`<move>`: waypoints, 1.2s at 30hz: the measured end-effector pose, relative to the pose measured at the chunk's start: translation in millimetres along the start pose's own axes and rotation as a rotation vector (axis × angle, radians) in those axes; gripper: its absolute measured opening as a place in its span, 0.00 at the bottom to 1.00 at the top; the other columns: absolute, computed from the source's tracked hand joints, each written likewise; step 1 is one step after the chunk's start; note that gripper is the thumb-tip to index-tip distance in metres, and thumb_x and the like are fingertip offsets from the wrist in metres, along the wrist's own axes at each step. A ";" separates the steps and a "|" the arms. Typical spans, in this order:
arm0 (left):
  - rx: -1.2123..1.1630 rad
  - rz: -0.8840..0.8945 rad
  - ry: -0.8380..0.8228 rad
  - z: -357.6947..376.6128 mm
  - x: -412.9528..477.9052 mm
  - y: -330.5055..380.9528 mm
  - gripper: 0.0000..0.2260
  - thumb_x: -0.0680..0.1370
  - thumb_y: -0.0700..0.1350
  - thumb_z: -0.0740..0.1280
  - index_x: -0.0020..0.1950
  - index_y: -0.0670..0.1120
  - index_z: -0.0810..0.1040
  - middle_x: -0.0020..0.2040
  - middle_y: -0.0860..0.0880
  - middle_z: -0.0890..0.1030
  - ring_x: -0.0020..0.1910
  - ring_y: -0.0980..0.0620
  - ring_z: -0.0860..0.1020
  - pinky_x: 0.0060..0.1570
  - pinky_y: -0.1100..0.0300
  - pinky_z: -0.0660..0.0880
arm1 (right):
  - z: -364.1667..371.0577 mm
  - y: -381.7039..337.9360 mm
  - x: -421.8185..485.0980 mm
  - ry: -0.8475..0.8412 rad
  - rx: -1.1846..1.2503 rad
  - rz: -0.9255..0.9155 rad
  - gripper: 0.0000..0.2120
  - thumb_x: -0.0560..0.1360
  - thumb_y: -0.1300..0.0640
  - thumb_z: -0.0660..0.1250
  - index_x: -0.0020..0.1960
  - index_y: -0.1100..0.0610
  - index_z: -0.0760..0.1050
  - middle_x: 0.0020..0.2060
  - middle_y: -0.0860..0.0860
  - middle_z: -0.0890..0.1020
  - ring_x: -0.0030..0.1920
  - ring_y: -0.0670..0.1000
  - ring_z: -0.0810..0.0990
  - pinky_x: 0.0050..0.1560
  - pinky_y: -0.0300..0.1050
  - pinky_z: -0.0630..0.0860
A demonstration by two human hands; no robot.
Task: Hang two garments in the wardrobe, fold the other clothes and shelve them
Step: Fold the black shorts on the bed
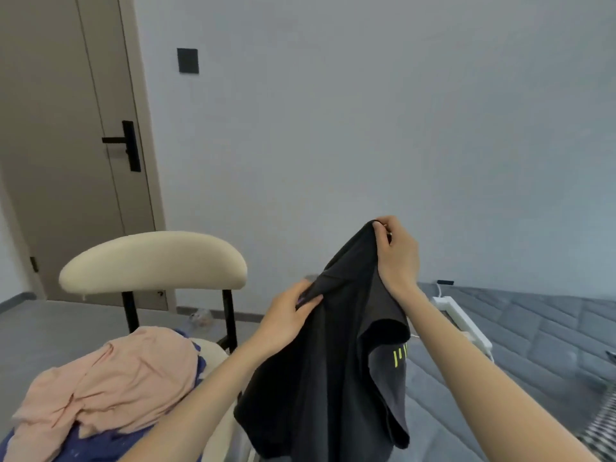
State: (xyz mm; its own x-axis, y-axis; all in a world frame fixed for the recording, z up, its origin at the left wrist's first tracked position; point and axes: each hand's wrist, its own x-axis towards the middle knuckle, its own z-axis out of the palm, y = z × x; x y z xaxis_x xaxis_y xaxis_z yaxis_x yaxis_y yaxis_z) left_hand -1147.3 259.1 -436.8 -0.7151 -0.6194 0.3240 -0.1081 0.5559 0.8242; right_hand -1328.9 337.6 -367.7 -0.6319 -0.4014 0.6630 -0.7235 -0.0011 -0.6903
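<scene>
A dark grey T-shirt with yellow-green print hangs in the air in front of me, over the edge of the bed. My right hand pinches its top edge, held high. Lower and to the left, my left hand grips a fold of the same shirt. A peach garment lies crumpled on top of a blue garment on the seat of the cream chair at the lower left.
A grey quilted bed fills the right side, with a white power strip on it. A beige door with a black handle stands closed at the left. The grey wall lies straight ahead.
</scene>
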 end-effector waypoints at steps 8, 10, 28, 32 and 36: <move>-0.021 -0.101 -0.333 90.2 -17.6 -42.6 0.13 0.80 0.42 0.63 0.64 0.51 0.72 0.60 0.52 0.78 0.61 0.54 0.76 0.62 0.58 0.72 | -64.3 154.1 -86.9 -0.384 -0.790 0.287 0.14 0.77 0.59 0.60 0.62 0.54 0.74 0.61 0.55 0.75 0.63 0.60 0.67 0.60 0.53 0.67; 0.021 -0.162 -0.363 97.9 -24.1 -61.7 0.13 0.80 0.43 0.62 0.65 0.52 0.71 0.63 0.52 0.76 0.60 0.54 0.76 0.54 0.64 0.73 | -60.1 169.1 -109.1 -0.472 -0.719 0.311 0.14 0.77 0.58 0.61 0.62 0.54 0.74 0.62 0.56 0.74 0.64 0.60 0.65 0.61 0.53 0.67; 0.265 -0.807 -0.345 79.2 -96.5 -221.6 0.36 0.77 0.57 0.65 0.77 0.46 0.51 0.76 0.43 0.61 0.73 0.43 0.62 0.69 0.52 0.64 | 74.4 206.6 -187.0 -1.020 -0.486 0.129 0.15 0.80 0.59 0.59 0.66 0.52 0.72 0.69 0.50 0.69 0.67 0.54 0.65 0.64 0.51 0.68; 0.225 -0.804 -0.354 77.3 -99.5 -239.1 0.39 0.75 0.57 0.68 0.78 0.45 0.52 0.75 0.45 0.61 0.72 0.44 0.64 0.67 0.53 0.65 | 101.3 222.3 -164.6 -1.243 -0.613 0.063 0.26 0.78 0.65 0.57 0.74 0.50 0.61 0.75 0.51 0.58 0.71 0.57 0.60 0.66 0.53 0.68; 0.234 -0.720 -0.310 71.7 -96.9 -246.0 0.36 0.72 0.58 0.71 0.74 0.45 0.62 0.70 0.47 0.70 0.66 0.48 0.71 0.59 0.61 0.68 | 118.4 241.3 -147.5 -1.396 -0.863 0.006 0.38 0.76 0.70 0.59 0.78 0.46 0.49 0.78 0.49 0.48 0.74 0.59 0.54 0.61 0.54 0.72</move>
State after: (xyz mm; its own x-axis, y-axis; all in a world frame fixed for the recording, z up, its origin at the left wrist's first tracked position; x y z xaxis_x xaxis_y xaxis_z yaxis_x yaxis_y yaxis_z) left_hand -1101.0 222.1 -704.3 -0.5701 -0.7064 -0.4197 -0.7309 0.2027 0.6517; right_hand -1377.4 288.1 -666.4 -0.2567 -0.8663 -0.4285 -0.9561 0.2924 -0.0184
